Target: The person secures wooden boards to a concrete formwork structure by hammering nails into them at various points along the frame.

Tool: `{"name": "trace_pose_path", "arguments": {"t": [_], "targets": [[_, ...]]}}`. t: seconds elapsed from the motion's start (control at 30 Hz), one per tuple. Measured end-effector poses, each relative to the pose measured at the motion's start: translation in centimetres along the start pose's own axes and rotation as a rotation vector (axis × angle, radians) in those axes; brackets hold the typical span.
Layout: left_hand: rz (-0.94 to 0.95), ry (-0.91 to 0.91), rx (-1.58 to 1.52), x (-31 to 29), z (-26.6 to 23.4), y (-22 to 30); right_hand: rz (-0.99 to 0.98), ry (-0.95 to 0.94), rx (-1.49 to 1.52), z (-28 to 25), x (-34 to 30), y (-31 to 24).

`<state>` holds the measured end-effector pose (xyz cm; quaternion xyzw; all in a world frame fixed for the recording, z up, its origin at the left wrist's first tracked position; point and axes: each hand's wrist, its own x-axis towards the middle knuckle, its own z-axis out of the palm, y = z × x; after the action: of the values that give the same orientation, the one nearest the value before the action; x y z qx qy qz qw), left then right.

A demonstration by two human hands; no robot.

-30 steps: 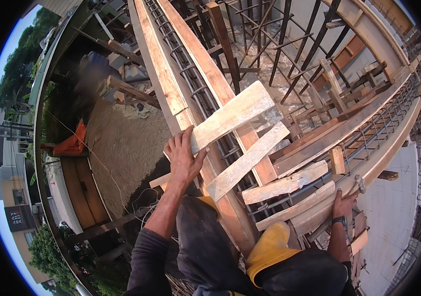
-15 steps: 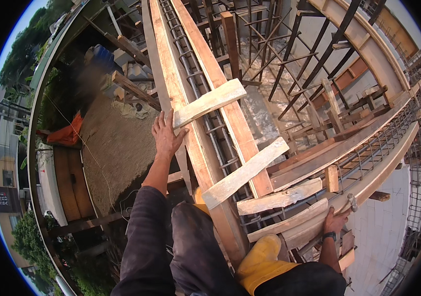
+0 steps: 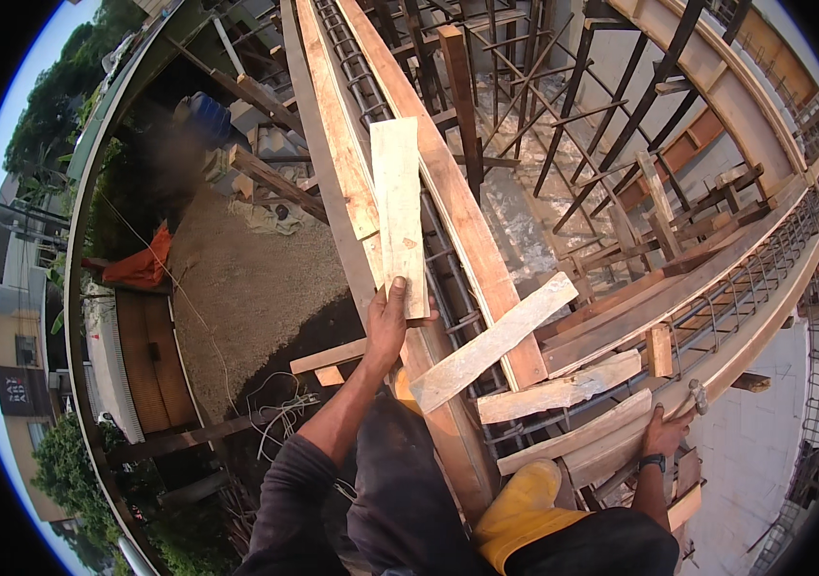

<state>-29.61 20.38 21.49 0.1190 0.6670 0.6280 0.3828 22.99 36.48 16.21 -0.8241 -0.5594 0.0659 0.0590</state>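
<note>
A short pale plank (image 3: pixel 398 206) is in the grip of my left hand (image 3: pixel 392 315), the thumb on top of its near end. It points away from me over the long beam form, whose two side boards (image 3: pixel 472 250) run either side of steel bars (image 3: pixel 443 269). Low on the right, my right hand (image 3: pixel 664 434) is closed round a hammer (image 3: pixel 698 396) beside the curved form board (image 3: pixel 746 350). Only the hammer's head shows well. Between my hands, a second short plank (image 3: pixel 496 341) lies slantwise across the beam form.
A rough wood piece (image 3: pixel 560 386) bridges the curved form near my yellow boot (image 3: pixel 525 494). Timber props (image 3: pixel 462 106) and braces stand far below on the right. Gravel ground (image 3: pixel 237 288) lies well below on the left, with a loose wire coil (image 3: pixel 285 418) nearer me.
My left hand has taken hold of the plank that lay across the beam form. It is now turned lengthwise and nearer me. My right hand stays by the curved board with the hammer.
</note>
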Motion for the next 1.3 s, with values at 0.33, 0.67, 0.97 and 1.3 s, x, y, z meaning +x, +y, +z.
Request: {"name": "trace_pose_path", "arguments": {"t": [0.33,0.67,0.97,1.3], "targets": [[-0.176,-0.098,-0.591,0.5,11.1,-1.8,-0.009,-0.038,0.038,-0.3,0.2,0.0],[-0.214,0.037,-1.366,4.4,16.4,2.9,-0.056,-0.006,0.072,-0.7,-0.4,-0.4],[-0.167,0.198,-1.054,8.0,18.6,1.4,-0.021,-0.021,0.039,0.2,0.3,0.2],[-0.151,0.157,-1.146,10.8,19.4,-1.1,-0.056,-0.036,0.038,-0.3,-0.8,-0.7]]}}
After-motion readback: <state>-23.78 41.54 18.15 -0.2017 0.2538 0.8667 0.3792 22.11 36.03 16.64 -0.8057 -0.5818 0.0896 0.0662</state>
